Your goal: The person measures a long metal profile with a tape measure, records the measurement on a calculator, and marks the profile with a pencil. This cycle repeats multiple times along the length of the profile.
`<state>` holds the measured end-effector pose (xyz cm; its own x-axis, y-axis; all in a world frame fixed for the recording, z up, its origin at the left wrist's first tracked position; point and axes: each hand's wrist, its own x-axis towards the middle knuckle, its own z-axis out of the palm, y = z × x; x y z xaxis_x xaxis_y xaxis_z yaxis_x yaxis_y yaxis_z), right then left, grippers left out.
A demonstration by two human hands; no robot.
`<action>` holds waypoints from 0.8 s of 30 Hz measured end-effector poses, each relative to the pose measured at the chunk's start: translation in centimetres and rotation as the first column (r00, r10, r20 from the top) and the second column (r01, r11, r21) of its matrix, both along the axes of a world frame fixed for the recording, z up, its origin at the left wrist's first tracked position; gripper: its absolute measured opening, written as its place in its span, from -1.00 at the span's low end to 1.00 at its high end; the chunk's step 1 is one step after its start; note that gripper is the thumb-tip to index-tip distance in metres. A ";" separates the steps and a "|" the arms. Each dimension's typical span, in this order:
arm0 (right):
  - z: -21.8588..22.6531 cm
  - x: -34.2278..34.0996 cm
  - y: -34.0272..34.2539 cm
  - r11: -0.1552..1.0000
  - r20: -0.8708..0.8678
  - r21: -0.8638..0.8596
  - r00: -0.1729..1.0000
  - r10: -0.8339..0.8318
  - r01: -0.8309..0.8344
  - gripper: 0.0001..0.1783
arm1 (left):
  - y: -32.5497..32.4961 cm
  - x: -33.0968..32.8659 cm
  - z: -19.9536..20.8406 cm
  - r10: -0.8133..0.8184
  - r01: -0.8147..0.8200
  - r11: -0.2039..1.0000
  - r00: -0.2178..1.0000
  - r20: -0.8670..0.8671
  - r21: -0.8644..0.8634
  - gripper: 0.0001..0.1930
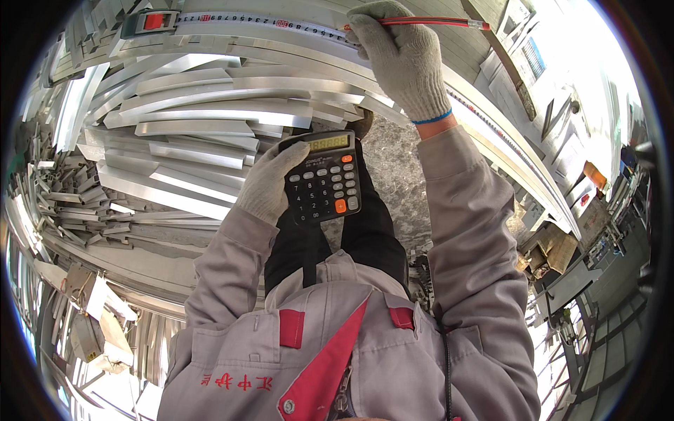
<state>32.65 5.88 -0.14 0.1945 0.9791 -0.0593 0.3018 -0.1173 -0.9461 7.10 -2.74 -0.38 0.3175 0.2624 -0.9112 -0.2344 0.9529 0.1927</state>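
Observation:
My left hand [269, 184], in a pale knitted glove, grips a dark calculator [320, 184] by its left side, thumb on the front beside the display. The calculator is held up over my lap, keys facing me. Farther off, my right hand [404, 59], gloved the same way, pinches a thin red pencil [435, 22] that points left. Its tip rests close above the extended blade of a tape measure [274, 24], which lies along a long pale metal profile. The tape's case [150, 23], dark with a red button, sits at the far left end.
Stacked silver metal strips [210, 116] fill the area left of and beyond the calculator. Shorter offcuts [91, 203] are heaped at the left. A dark bar [502, 59] crosses at the far right, and an open cardboard box [553, 251] stands lower right.

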 end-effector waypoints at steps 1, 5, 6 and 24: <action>0.0 0.0 0.0 1.000 -0.001 -0.007 1.000 -0.001 0.001 -0.90 | 0.0 -0.1 0.0 -0.001 0.001 1.000 1.000 -0.001 -0.007 -0.64; -0.4 -0.1 0.1 1.000 -0.018 -0.020 1.000 -0.007 0.006 -0.90 | 0.0 -0.3 0.2 -0.008 0.008 1.000 1.000 0.002 0.010 -0.65; -0.4 -0.1 0.1 1.000 -0.025 -0.020 1.000 -0.009 0.009 -0.90 | 0.0 -0.4 0.2 -0.014 0.014 1.000 1.000 -0.001 0.010 -0.65; -0.6 0.1 0.0 1.000 0.013 -0.010 1.000 0.008 -0.008 -0.89 | -0.6 -0.6 -0.3 0.052 -0.052 0.999 0.999 -0.007 -0.009 -0.68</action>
<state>32.73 5.89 -0.71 0.1876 0.9800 -0.0669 0.3152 -0.1246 -0.9408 6.54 -3.39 -0.64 0.2978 0.2696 -0.9158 -0.2826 0.9412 0.1852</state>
